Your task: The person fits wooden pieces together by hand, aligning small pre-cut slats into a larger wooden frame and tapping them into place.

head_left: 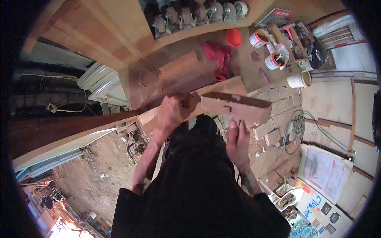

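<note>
My left hand (170, 112) is closed in a fist over a pale wooden board (149, 121) that slants across in front of me. From the fist's right side juts a brown, rounded tool handle (189, 102); the rest of that tool is hidden. My right hand (238, 139) is closed, thumb up, beneath the blocky head of a wooden mallet (236, 108). The mallet's handle is mostly hidden by the fingers. Its head hangs over the right part of the board, right of the left fist; whether they touch I cannot tell.
On the brown workbench (147, 85) lie a reddish wood piece (178, 65) and a red cloth (219, 59). A red cup (233, 37), paint-stained tubs (274, 61) and a wooden tool tray (295, 49) stand farther right. Castors (186, 18) line a shelf; a hose (293, 131) hangs right.
</note>
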Tool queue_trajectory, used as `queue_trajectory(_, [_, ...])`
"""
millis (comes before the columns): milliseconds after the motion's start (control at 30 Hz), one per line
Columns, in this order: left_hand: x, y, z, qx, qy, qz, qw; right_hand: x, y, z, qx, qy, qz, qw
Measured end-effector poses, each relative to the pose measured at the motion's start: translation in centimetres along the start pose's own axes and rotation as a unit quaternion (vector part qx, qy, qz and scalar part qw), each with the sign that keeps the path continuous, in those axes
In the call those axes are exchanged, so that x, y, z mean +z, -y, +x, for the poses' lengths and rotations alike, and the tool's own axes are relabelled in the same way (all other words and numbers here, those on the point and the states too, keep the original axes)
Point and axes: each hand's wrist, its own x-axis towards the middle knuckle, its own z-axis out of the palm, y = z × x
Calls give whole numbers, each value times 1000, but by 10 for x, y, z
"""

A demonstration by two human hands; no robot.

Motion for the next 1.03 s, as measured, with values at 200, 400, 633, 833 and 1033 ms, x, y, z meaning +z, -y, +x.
queue_trajectory(200, [-1, 6, 2, -12, 2, 95, 995, -32, 37, 17, 186, -188, 419, 869])
queue_trajectory(400, [-10, 1, 5, 3, 27, 12, 1000, 2, 12, -5, 49, -32, 10, 998])
queue_trajectory(633, [-1, -2, 5, 24, -26, 56, 998, 6, 22, 0, 218, -240, 400, 857])
queue_trajectory(833, [-11, 14, 0, -27, 14, 62, 998, 4, 19, 3, 89, 49, 95, 990])
queue_trajectory(1033, [-11, 17, -1, 27, -20, 91, 995, -13, 37, 0, 155, -254, 453, 840])
